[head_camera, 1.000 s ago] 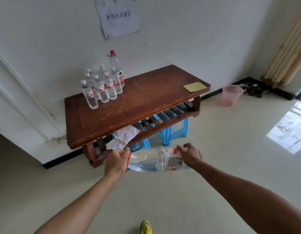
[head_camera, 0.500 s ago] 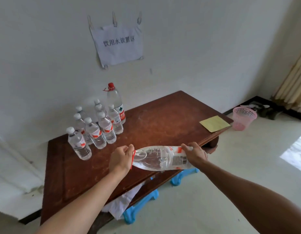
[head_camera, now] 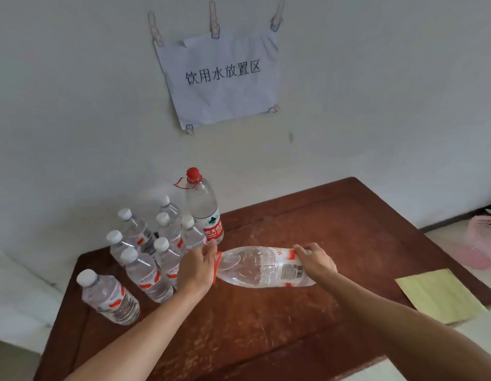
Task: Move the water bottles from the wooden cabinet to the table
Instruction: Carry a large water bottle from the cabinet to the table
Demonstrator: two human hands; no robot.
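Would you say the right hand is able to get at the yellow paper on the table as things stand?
Probably not yet: the right hand grips the base end of the large bottle, which the left hand also holds. The yellow paper itself lies uncovered, with bare table between.

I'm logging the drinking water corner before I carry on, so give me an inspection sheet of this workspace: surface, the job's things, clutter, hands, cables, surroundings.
Surface: wooden table, dark brown, scuffed top.
Job's things: large bottle held lying sideways over the table; red-capped bottle upright by the wall; small bottles standing clustered at the left rear.
Clutter: yellow sheet at the table's right edge.
Hands: left hand grips the large bottle's neck end; right hand grips its base end.
Cables: nothing seen.
Surroundings: paper sign clipped to the wall; pink basket on the floor at right.
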